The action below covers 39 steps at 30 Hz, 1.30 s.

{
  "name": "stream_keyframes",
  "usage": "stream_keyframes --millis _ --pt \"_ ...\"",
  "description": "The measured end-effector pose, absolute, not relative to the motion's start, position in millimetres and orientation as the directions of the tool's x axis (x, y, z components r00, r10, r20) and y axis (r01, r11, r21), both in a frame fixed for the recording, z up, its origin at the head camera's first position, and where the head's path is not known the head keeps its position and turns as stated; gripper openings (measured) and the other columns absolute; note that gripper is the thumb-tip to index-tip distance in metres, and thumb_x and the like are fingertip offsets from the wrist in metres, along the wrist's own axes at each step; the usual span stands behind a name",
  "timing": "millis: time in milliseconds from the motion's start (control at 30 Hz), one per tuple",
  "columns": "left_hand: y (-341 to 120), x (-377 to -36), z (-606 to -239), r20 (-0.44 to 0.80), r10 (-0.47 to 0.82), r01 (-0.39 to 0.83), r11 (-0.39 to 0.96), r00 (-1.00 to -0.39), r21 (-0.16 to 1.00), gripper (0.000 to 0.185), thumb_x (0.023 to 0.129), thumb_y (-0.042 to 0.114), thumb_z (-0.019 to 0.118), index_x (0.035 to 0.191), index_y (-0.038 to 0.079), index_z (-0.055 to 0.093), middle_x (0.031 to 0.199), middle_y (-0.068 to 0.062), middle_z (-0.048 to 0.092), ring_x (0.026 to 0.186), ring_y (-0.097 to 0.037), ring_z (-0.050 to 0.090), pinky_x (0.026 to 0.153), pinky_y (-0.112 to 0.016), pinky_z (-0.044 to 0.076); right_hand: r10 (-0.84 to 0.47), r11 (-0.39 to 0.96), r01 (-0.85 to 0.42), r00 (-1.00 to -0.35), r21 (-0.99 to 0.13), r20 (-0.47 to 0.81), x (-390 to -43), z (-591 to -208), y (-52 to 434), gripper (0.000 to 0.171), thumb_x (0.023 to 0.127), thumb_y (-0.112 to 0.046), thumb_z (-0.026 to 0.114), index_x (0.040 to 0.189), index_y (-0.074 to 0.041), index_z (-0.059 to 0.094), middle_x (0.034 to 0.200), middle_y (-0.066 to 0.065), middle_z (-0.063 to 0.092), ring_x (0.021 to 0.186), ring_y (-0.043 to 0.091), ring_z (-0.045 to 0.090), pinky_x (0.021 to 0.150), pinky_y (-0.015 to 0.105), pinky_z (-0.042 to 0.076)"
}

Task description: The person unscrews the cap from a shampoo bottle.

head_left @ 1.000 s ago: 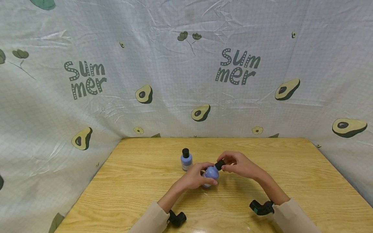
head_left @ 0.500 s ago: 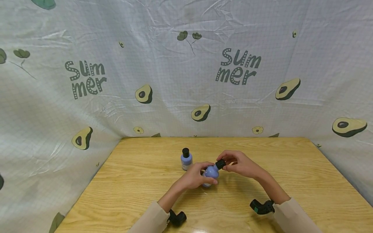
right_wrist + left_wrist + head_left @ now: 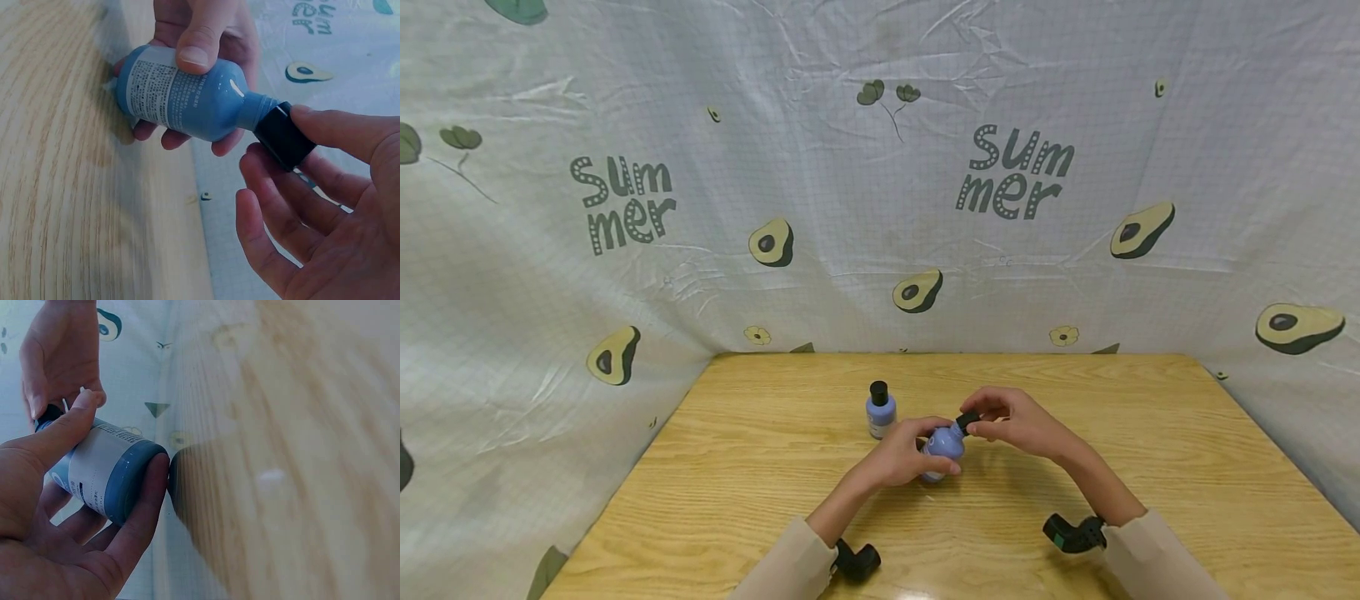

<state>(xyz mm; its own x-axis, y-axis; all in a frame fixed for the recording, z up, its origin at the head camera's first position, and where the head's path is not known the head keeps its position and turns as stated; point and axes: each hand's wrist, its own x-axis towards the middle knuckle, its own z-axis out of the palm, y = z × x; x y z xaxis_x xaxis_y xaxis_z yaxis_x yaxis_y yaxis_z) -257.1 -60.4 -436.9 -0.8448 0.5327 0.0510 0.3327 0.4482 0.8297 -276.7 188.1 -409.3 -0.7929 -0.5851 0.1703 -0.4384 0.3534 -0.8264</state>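
Note:
My left hand grips a small blue-purple bottle around its body and keeps it tilted, its neck toward the right hand. In the left wrist view, the base of the bottle is close over the tabletop. With thumb and fingers my right hand pinches the black cap at the mouth. Screw threads show on the neck just below the cap, which sits slightly askew. A white printed label wraps the body. Behind the left hand stands a second, similar bottle, upright with its black cap on.
Both hands work over a wooden table. A pale cloth printed with avocados and lettering hangs behind it and along the sides. Black wrist cameras are strapped near both sleeves.
The right fingers have turned slightly around the cap, and more of the bottle's neck shows beneath it. The left hand, the held bottle and the standing bottle stay in place.

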Motion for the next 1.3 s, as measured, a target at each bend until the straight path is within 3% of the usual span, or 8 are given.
stream_keyframes --millis 133,367,600,1000,1300 --pt "-61.2 -256.3 -437.3 0.054 0.535 0.335 0.444 -0.843 0.831 0.055 0.09 0.026 0.083 0.14 0.013 0.064 0.127 -0.004 0.071 0.101 -0.009 0.065 0.082 -0.024 0.054 -0.589 0.36 -0.437 -0.792 -0.824 0.162 -275.9 -409.2 188.9 0.029 0.098 -0.016 0.07 0.121 0.002 0.068 0.109 0.016 0.069 0.09 0.016 0.065 0.077 0.034 0.06" --pt "-61.8 -255.6 -438.6 0.058 0.533 0.337 0.444 -0.844 0.83 0.055 0.089 0.026 0.083 0.139 0.013 0.064 0.128 -0.004 0.07 0.102 -0.01 0.065 0.083 -0.024 0.055 -0.591 0.353 -0.479 -0.78 -0.804 0.205 -276.9 -411.8 190.2 0.025 0.095 -0.011 0.072 0.119 -0.002 0.069 0.111 0.015 0.069 0.09 0.013 0.064 0.078 0.027 0.056" --pt "-61.4 -255.0 -439.1 0.055 0.528 0.331 0.445 -0.848 0.832 0.054 0.089 0.026 0.084 0.139 0.015 0.065 0.126 -0.003 0.071 0.101 -0.01 0.066 0.081 -0.025 0.055 -0.577 0.328 -0.483 -0.783 -0.812 0.232 -276.8 -410.9 193.1 0.025 0.093 -0.008 0.075 0.118 -0.003 0.07 0.114 0.018 0.069 0.092 0.015 0.065 0.08 0.027 0.056" --pt "-60.9 -254.4 -438.1 0.041 0.511 0.313 0.46 -0.859 0.831 0.059 0.088 0.026 0.085 0.141 0.014 0.063 0.128 -0.005 0.07 0.109 -0.021 0.068 0.082 -0.027 0.056 -0.535 0.335 -0.433 -0.819 -0.837 0.21 -279.3 -408.3 205.1 0.033 0.094 -0.004 0.072 0.124 0.006 0.066 0.122 0.026 0.066 0.092 0.017 0.069 0.078 0.026 0.059" --pt "-62.2 -256.6 -440.0 0.031 0.501 0.295 0.457 -0.865 0.839 0.059 0.089 0.028 0.084 0.141 0.012 0.062 0.127 -0.006 0.07 0.11 -0.02 0.066 0.083 -0.03 0.056 -0.5 0.354 -0.416 -0.841 -0.838 0.206 -281.6 -407.8 212.6 0.033 0.093 -0.004 0.072 0.125 0.003 0.067 0.122 0.026 0.067 0.088 0.014 0.068 0.075 0.025 0.058"
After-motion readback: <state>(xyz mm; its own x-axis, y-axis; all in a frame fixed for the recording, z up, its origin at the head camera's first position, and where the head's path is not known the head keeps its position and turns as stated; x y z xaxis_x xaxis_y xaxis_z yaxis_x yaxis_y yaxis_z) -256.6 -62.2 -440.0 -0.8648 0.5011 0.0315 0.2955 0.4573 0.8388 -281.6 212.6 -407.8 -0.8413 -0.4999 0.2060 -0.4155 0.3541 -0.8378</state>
